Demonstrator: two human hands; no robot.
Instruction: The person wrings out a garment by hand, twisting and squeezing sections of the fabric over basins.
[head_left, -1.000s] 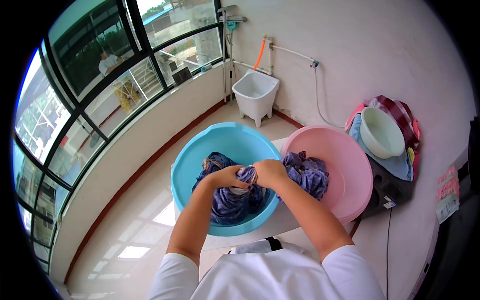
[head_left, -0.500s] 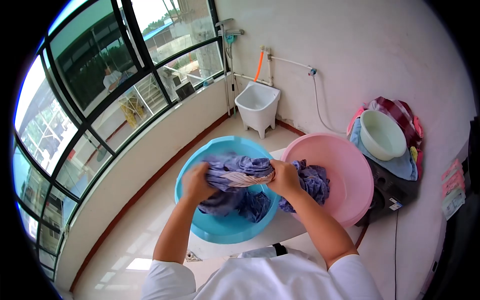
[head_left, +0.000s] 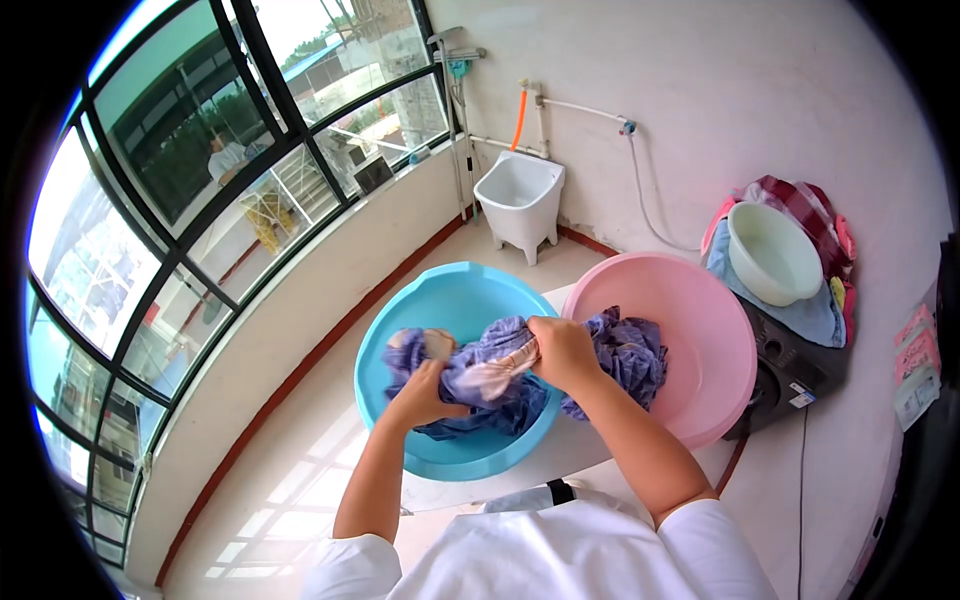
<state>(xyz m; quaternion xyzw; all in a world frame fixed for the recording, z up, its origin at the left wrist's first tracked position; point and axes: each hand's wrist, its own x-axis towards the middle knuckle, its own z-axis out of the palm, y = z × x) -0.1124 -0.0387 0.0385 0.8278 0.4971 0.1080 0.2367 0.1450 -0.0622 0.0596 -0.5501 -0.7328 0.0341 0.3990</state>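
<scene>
A wrinkled purple-blue cloth (head_left: 482, 362) with a pale pink part is stretched and twisted between my two hands above the light blue basin (head_left: 392, 445). My right hand (head_left: 563, 352) is closed around its right end, near where the two basins meet. Lower and to the left, my left hand (head_left: 422, 397) grips the cloth's other side, slightly smeared by motion. More dark blue fabric hangs or lies below in the blue basin; I cannot tell if it is one piece. Another bunched purple-blue cloth (head_left: 630, 355) rests in the left part of the pink basin (head_left: 705, 350).
A white mop sink (head_left: 520, 190) stands by the far wall under an orange hose (head_left: 520, 120). At right, a dark washing machine (head_left: 790, 365) bears a pale green basin (head_left: 775, 255) and folded textiles. Windows (head_left: 190, 150) line the left side, with mops (head_left: 458, 110) in the corner.
My left hand has moved down and slightly right, turning its side of the cloth. The cloth is less taut and more twisted. My right hand keeps its hold nearly in place.
</scene>
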